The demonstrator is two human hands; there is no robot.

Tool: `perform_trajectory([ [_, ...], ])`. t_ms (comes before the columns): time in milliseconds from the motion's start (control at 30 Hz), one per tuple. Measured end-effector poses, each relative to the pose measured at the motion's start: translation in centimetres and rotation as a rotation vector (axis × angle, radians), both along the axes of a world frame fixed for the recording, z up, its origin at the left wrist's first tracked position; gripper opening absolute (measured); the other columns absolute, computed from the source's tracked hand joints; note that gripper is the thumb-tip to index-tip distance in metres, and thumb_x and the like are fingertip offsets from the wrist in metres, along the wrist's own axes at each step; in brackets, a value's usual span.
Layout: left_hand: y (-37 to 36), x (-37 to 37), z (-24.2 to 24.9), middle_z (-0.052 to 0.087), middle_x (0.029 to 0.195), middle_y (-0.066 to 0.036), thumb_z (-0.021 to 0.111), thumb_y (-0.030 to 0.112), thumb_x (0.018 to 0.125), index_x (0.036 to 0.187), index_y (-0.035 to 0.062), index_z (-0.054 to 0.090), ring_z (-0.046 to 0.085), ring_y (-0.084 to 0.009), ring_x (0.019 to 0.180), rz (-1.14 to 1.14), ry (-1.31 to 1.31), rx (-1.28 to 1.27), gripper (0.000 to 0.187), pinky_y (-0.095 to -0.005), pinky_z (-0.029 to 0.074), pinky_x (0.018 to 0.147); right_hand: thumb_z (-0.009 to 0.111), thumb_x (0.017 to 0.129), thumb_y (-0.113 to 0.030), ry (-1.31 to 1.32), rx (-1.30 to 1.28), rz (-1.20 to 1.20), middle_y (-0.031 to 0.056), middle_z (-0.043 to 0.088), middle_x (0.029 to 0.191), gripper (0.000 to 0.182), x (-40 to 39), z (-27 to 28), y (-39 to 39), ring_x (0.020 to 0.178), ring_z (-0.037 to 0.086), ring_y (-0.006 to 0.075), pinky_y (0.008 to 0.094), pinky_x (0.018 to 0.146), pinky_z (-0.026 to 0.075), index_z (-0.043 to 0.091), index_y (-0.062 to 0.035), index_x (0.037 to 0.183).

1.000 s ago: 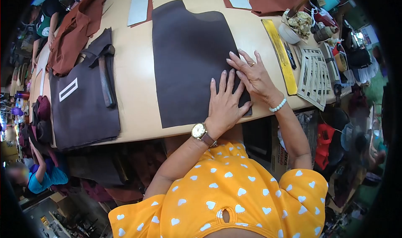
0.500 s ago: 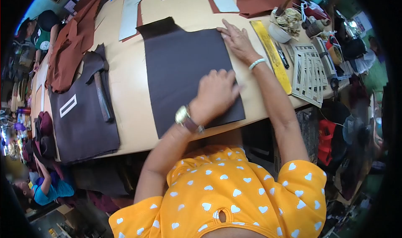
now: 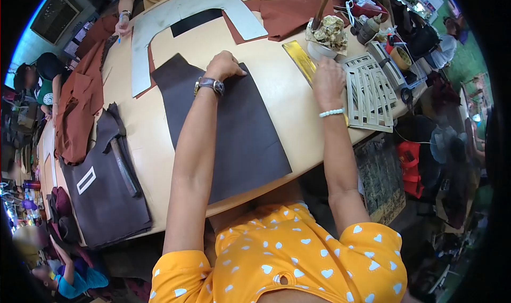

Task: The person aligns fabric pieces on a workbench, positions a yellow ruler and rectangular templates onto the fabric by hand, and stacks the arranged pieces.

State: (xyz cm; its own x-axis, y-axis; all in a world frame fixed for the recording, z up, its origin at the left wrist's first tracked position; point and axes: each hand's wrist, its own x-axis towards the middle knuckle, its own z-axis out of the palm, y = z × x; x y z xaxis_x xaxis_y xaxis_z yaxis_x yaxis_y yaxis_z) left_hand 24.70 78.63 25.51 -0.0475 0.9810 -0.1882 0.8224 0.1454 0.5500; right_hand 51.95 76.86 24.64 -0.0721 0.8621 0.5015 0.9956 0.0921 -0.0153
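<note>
A dark brown leather-like sheet (image 3: pixel 234 127) lies flat on the pale table, with a stepped cut-out at its far side. My left hand (image 3: pixel 222 66), with a watch at the wrist, is at the sheet's far edge, fingers bent down over it and the thumb toward the right. My right hand (image 3: pixel 329 82), with a pale bead bracelet, is closed low over the table between the yellow ruler (image 3: pixel 299 59) and a stack of slotted pale templates (image 3: pixel 370 92). Its fingertips and whatever they hold are hidden.
A hammer (image 3: pixel 123 167) and a white rectangular frame (image 3: pixel 85 180) lie on stacked dark pieces (image 3: pixel 109 212) at left. Reddish-brown pieces (image 3: pixel 80 111) and a large white template (image 3: pixel 141 52) lie farther off. A white pot (image 3: pixel 321 50) stands beyond my right hand. Another person's hand (image 3: pixel 123 25) holds a pen.
My left hand has moved from the sheet's near right part to its far edge. My right hand has left the far right corner and moved right, beside the ruler. The view has shifted.
</note>
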Motion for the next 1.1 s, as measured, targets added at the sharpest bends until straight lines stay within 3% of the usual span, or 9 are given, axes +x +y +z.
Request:
perform_trajectory([
  [233,0.0,0.6,1.5,0.066,0.081,-0.015,0.081,0.019,0.058,0.091,-0.0068,0.065,0.062,-0.0237,0.078,-0.050,0.038,-0.041,0.045,-0.0301,0.047,0.072,0.050,0.082,-0.007,0.197,-0.199,-0.191,0.0168,0.062,0.097,0.012,1.5,0.4,0.3,0.092,0.061,0.0331,0.0436,0.079,0.047,0.060,-0.0016,0.086],
  [367,-0.6,0.4,0.6,0.067,0.085,-0.016,0.078,0.017,0.063,0.099,-0.0061,0.065,0.063,-0.0228,0.080,-0.088,-0.020,0.073,0.046,-0.0303,0.048,0.076,0.053,0.081,-0.005,0.258,-0.129,-0.066,0.0168,0.063,0.092,0.014,1.3,0.7,-0.9,0.086,0.061,0.0367,0.0429,0.074,0.050,0.062,-0.0012,0.092],
  [467,-2.4,0.6,0.1,0.067,0.085,-0.013,0.074,0.016,0.070,0.097,-0.0052,0.065,0.062,-0.0188,0.076,-0.035,-0.272,0.106,0.036,-0.0278,0.047,0.075,0.057,0.081,-0.008,0.483,-0.019,0.257,0.0162,0.064,0.088,0.021,0.5,0.9,-1.8,0.079,0.062,0.0321,0.0401,0.069,0.050,0.063,-0.0015,0.100],
  [500,-3.5,0.7,0.3,0.066,0.085,-0.007,0.070,0.015,0.076,0.096,-0.0036,0.066,0.059,-0.0121,0.073,-0.063,-0.333,0.108,0.028,-0.0245,0.047,0.073,0.058,0.082,-0.010,0.671,-0.087,0.366,0.0141,0.064,0.086,0.022,-0.3,0.7,-2.4,0.076,0.062,0.0277,0.0369,0.067,0.049,0.063,-0.0012,0.102],
  [567,-6.3,0.9,0.9,0.065,0.085,-0.004,0.070,0.014,0.077,0.096,-0.0024,0.066,0.057,-0.0089,0.073,-0.079,-0.564,0.046,0.025,-0.0232,0.046,0.073,0.059,0.085,-0.013,1.048,-0.230,0.583,0.0099,0.064,0.081,0.024,-2.7,0.3,-3.7,0.069,0.060,0.0188,0.0305,0.063,0.048,0.064,-0.0006,0.105],
  [667,-10.6,0.4,0.7,0.065,0.086,0.000,0.069,0.011,0.078,0.097,-0.0002,0.066,0.056,-0.0051,0.075,-0.093,-0.750,-0.002,0.022,-0.0206,0.045,0.073,0.056,0.089,-0.016,1.415,-0.643,0.619,0.0014,0.060,0.077,0.026,-5.3,1.1,-7.2,0.064,0.050,0.0060,0.0200,0.056,0.041,0.063,0.0002,0.108],
  [767,-14.5,0.4,0.6,0.064,0.086,0.001,0.067,0.010,0.081,0.097,-0.0002,0.066,0.056,-0.0038,0.075,-0.016,-0.868,-0.074,0.019,-0.0188,0.046,0.073,0.055,0.091,-0.017,1.490,-0.943,0.515,-0.0029,0.055,0.075,0.026,-6.2,1.5,-9.9,0.060,0.042,0.0016,0.0156,0.053,0.035,0.063,0.0001,0.109],
  [867,-16.7,0.4,0.5,0.064,0.084,0.003,0.063,0.014,0.086,0.096,0.0011,0.066,0.055,-0.0018,0.074,0.075,-0.978,-0.110,0.017,-0.0165,0.045,0.068,0.055,0.091,-0.017,1.501,-1.049,0.558,-0.0029,0.054,0.074,0.026,-6.8,0.7,-11.5,0.059,0.040,0.0013,0.0155,0.052,0.033,0.063,-0.0009,0.110],
  [1100,-17.4,0.7,0.0,0.064,0.087,0.001,0.061,0.016,0.087,0.099,0.0009,0.066,0.055,-0.0021,0.077,0.052,-1.011,-0.021,0.020,-0.0165,0.045,0.071,0.054,0.092,-0.020,1.524,-1.030,0.647,-0.0032,0.055,0.073,0.032,-6.9,0.1,-11.5,0.059,0.039,-0.0002,0.0131,0.052,0.033,0.056,-0.0008,0.118],
])
